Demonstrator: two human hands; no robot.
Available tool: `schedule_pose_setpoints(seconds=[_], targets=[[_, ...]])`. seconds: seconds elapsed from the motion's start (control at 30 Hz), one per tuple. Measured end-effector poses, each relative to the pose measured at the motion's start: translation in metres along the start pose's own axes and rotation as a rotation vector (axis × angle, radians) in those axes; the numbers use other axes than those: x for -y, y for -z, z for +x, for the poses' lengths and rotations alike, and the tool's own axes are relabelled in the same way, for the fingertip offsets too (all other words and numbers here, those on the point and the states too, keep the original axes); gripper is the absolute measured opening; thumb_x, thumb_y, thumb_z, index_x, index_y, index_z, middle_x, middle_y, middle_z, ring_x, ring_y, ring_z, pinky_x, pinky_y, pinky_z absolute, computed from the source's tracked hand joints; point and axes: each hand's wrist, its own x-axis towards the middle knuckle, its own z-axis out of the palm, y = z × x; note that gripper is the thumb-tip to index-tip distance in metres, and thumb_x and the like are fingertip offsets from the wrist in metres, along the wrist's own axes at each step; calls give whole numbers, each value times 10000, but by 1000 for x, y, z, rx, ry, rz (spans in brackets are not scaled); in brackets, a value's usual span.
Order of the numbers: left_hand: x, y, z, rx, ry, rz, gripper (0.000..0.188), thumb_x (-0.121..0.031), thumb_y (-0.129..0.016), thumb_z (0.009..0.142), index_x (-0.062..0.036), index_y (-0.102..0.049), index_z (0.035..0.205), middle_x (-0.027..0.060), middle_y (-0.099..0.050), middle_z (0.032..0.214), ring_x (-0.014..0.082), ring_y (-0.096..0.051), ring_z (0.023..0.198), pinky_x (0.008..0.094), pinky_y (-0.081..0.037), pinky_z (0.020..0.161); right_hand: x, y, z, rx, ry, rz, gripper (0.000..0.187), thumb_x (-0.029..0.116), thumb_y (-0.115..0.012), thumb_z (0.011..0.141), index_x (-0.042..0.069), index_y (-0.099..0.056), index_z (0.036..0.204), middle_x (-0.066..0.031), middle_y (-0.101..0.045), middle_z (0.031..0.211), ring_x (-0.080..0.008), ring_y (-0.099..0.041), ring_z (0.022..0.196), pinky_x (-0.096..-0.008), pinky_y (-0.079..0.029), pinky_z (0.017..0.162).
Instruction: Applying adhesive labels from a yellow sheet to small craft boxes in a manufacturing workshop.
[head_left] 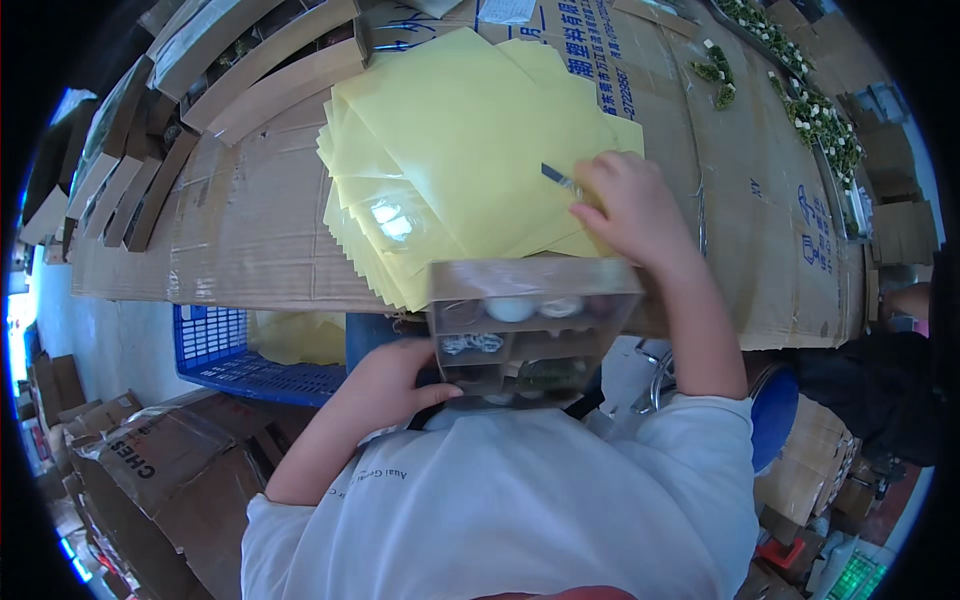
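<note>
My left hand (398,385) is closed on the left side of a compartmented box (535,283), which is tilted in front of my chest. White round pieces and dark green bits show inside the box, blurred by motion. My right hand (630,205) pinches a small knife (557,177) with a flat metal blade. It is over the right part of a fanned stack of glossy yellow sheets (450,140). My right forearm passes along the right side of the box.
Cardboard covers the table (250,230). Cardboard trays (290,85) stand at the far left, and green sprigs with white bits (825,125) lie at the far right. Below the table's near edge are a blue basket (250,375) and a blue stool (775,415).
</note>
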Motion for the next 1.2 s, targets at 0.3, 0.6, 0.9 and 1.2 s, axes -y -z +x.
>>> schedule_pose_setpoints(seconds=[0.3, 0.6, 0.9, 1.2], targets=[[-28, 79, 85, -579, -369, -535, 159, -136, -545, 932, 11, -603, 914, 57, -619, 799, 131, -595, 776, 262, -483, 701, -6, -18, -3, -59, -51, -205, 146, 139, -576, 834, 48, -594, 946, -110, -547, 874, -285, -578, 860, -416, -500, 709], [-22, 47, 220, -399, -615, 524, 226, -98, -637, 757, -93, -634, 982, 89, -592, 1075, 291, -525, 1088, 401, -397, 967, -13, -28, -8, -141, -132, -276, 258, 124, -541, 870, 61, -628, 1104, -104, -548, 910, -281, -551, 879, -383, -489, 734], [-29, 44, 218, -487, -417, 924, 578, -380, -581, 824, -77, -481, 1306, 152, -469, 1316, 297, -419, 1262, 558, -310, 1021, -20, -25, -5, -113, -128, -285, 335, 37, -562, 802, 27, -616, 1132, -116, -547, 933, -292, -563, 875, -389, -480, 764], [-80, 81, 168, -318, -422, 386, 639, -490, -543, 876, -22, -454, 1301, 207, -504, 1268, 361, -458, 1206, 446, -354, 1022, 3, 0, 16, -561, 159, -168, 498, 149, -743, 706, 112, -570, 1171, -62, -544, 1108, -308, -536, 1034, -404, -431, 871]])
